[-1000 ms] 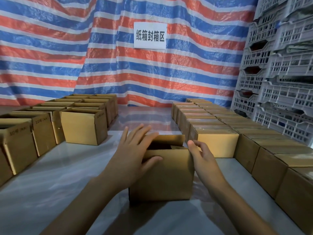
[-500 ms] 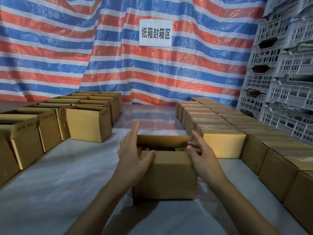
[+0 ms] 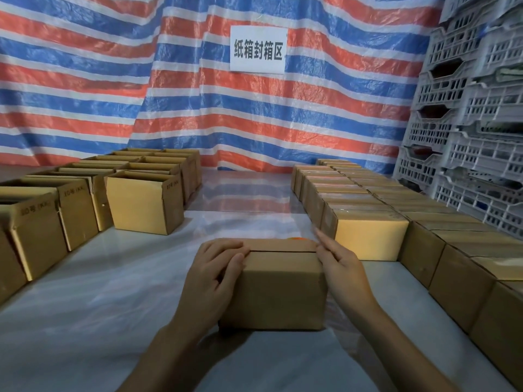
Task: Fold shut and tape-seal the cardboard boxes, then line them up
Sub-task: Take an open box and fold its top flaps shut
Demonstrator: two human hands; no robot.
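Head view shows the box (image 3: pixel 280 287) between the two grips with its top flaps now folded flat, where half a second ago they stood open; only a seam line shows, so folding looks done and taping comes next. The left grip (image 3: pixel 215 273) curls over the top left corner; the right grip (image 3: pixel 339 264) lies straight-fingered against the right side, clasping nothing. Sealed boxes (image 3: pixel 370 236) stand just right of the right grip, open boxes (image 3: pixel 144 205) well left, bare desk (image 3: pixel 113 292) ahead

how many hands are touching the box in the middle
2. The left hand grips the box at its top left corner; the right hand lies flat against its top right edge.
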